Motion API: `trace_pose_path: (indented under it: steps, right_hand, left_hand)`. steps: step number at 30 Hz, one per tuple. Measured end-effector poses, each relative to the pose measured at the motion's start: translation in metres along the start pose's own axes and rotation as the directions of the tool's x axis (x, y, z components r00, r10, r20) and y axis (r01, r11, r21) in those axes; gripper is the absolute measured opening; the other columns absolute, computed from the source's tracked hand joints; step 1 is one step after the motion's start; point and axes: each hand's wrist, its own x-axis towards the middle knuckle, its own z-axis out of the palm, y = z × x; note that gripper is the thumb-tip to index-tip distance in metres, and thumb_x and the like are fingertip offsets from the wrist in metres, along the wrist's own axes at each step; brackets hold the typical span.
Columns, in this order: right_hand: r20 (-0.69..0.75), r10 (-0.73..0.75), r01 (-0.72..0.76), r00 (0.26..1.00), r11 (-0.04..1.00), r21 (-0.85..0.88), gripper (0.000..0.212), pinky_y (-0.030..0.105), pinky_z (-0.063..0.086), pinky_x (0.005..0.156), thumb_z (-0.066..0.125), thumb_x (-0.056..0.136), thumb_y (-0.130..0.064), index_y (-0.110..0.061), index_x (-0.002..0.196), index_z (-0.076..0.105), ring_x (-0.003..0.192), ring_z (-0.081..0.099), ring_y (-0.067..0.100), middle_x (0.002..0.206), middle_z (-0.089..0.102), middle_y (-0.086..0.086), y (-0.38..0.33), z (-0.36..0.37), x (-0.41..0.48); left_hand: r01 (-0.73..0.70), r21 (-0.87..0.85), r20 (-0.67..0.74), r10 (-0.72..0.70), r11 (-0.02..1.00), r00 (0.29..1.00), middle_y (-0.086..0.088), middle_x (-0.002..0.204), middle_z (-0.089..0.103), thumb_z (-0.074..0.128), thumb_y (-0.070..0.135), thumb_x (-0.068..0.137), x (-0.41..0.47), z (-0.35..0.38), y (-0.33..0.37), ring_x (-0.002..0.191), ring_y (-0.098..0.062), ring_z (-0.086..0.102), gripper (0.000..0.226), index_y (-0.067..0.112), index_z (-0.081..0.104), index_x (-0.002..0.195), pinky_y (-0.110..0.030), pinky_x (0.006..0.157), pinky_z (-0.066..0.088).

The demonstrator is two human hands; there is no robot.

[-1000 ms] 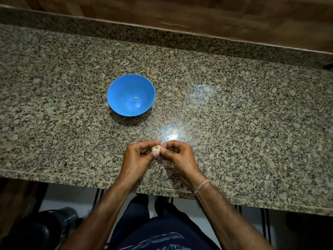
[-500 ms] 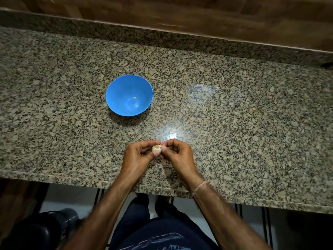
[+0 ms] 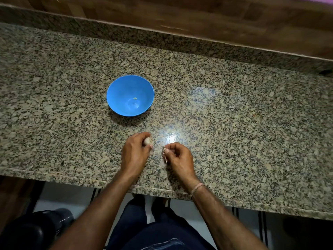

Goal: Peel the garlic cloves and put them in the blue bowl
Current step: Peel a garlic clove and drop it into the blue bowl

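Observation:
A blue bowl (image 3: 115,94) stands on the granite counter with one small pale garlic piece (image 3: 135,98) inside. Below it, my left hand (image 3: 134,156) grips a pale garlic clove (image 3: 148,141) between thumb and fingers. My right hand (image 3: 178,156) is a short way to the right, apart from the left, and pinches a thin pale strip of garlic skin (image 3: 165,157) that hangs from its fingertips.
The granite counter (image 3: 234,114) runs across the view, with a raised granite ledge and wood panelling behind. Its front edge (image 3: 54,175) lies just below my hands. A dark object (image 3: 36,230) sits on the floor at the lower left.
My hands were joined on the clove; now they have parted. The left hand keeps the clove and moved slightly up, the right hand pulled away right with a strip of skin.

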Motion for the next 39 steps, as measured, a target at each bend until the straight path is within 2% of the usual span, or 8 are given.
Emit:
trace_pose_path:
  steps: [2, 5, 11, 17, 21, 26, 32, 39]
  right_hand:
    - [0.024, 0.016, -0.017, 1.0, 1.0, 0.018, 0.007, 0.046, 0.064, 0.086, 0.071, 0.098, -0.02, -0.026, 0.098, 0.074, 0.092, 0.074, 0.02, 0.094, 0.077, -0.001, -0.002, 0.0, -0.001]
    - [0.073, 0.059, -0.07, 0.996, 0.987, 0.147, 0.006, 0.044, 0.066, 0.082, 0.071, 0.098, -0.013, -0.015, 0.104, 0.074, 0.091, 0.075, 0.026, 0.097, 0.077, 0.011, -0.006, -0.001, -0.005]
    - [0.17, 0.061, -0.122, 0.984, 0.92, 0.373, 0.019, 0.039, 0.065, 0.083, 0.071, 0.095, 0.0, 0.009, 0.112, 0.068, 0.096, 0.075, 0.033, 0.106, 0.074, 0.028, -0.011, 0.003, -0.017]
    - [0.131, 0.072, -0.113, 0.989, 0.933, 0.343, 0.013, 0.038, 0.06, 0.076, 0.072, 0.095, -0.002, 0.007, 0.105, 0.072, 0.084, 0.071, 0.031, 0.098, 0.074, 0.031, -0.005, 0.013, -0.024]
    - [-0.002, -0.035, 0.035, 0.999, 0.999, 0.001, 0.004, 0.038, 0.065, 0.08, 0.079, 0.092, -0.017, -0.013, 0.094, 0.079, 0.084, 0.077, 0.019, 0.087, 0.08, 0.005, 0.0, 0.01, -0.022]
    - [-0.015, -0.205, 0.179, 0.979, 0.886, -0.427, 0.004, 0.028, 0.062, 0.075, 0.08, 0.089, -0.015, -0.017, 0.086, 0.078, 0.073, 0.072, 0.006, 0.08, 0.077, -0.007, -0.002, 0.017, -0.018]
    - [-0.002, -0.305, 0.245, 0.952, 0.769, -0.591, 0.014, 0.023, 0.048, 0.063, 0.076, 0.089, -0.006, -0.015, 0.08, 0.07, 0.069, 0.063, 0.011, 0.077, 0.068, -0.005, -0.002, 0.023, -0.025]
    - [0.056, -0.503, 0.326, 0.862, 0.467, -0.822, 0.017, 0.032, 0.03, 0.057, 0.066, 0.096, -0.002, -0.008, 0.081, 0.059, 0.061, 0.044, 0.02, 0.072, 0.051, 0.004, -0.003, 0.044, -0.028]
  left_hand:
    - [-0.062, 0.146, -0.01, 0.064, 0.987, 0.998, -0.003, 0.13, 0.064, 0.081, 0.013, 0.088, 0.003, 0.003, -0.004, 0.118, -0.017, 0.058, 0.053, 0.017, 0.064, 0.137, -0.033, 0.093, 0.054]
    - [-0.116, 0.203, -0.118, 0.141, 0.972, 0.983, 0.006, 0.117, 0.058, 0.079, 0.022, 0.09, -0.012, 0.006, -0.003, 0.108, -0.007, 0.046, 0.037, 0.021, 0.067, 0.125, -0.022, 0.08, 0.042]
    - [0.266, -0.349, 0.112, -0.242, 0.899, 0.964, 0.005, 0.083, 0.077, 0.08, 0.029, 0.091, -0.031, 0.017, -0.008, 0.08, -0.01, 0.074, 0.004, 0.025, 0.078, 0.091, -0.029, 0.072, 0.06]
    - [0.451, -0.547, 0.304, -0.335, 0.705, 0.892, -0.017, 0.077, 0.076, 0.078, 0.014, 0.092, -0.025, 0.017, -0.021, 0.056, -0.014, 0.062, 0.009, 0.005, 0.078, 0.09, -0.02, 0.05, 0.046]
    - [0.382, -0.375, 0.281, -0.29, 0.845, 0.915, -0.002, 0.072, 0.076, 0.078, 0.023, 0.093, -0.025, 0.012, -0.028, 0.061, -0.013, 0.068, 0.009, 0.017, 0.077, 0.086, -0.024, 0.054, 0.05]
    - [0.156, -0.107, 0.155, -0.139, 0.982, 0.978, 0.011, 0.078, 0.07, 0.077, 0.027, 0.092, -0.027, 0.006, -0.032, 0.073, -0.008, 0.068, 0.005, 0.026, 0.073, 0.09, -0.029, 0.064, 0.058]
    - [0.129, -0.101, 0.186, -0.109, 0.986, 0.976, 0.01, 0.078, 0.069, 0.076, 0.029, 0.092, -0.024, 0.004, -0.037, 0.071, -0.009, 0.068, 0.006, 0.028, 0.071, 0.09, -0.035, 0.068, 0.061]
    - [0.119, -0.11, 0.22, -0.093, 0.987, 0.971, 0.009, 0.077, 0.072, 0.076, 0.029, 0.091, -0.023, 0.002, -0.04, 0.067, -0.009, 0.071, 0.006, 0.031, 0.07, 0.089, -0.039, 0.068, 0.063]
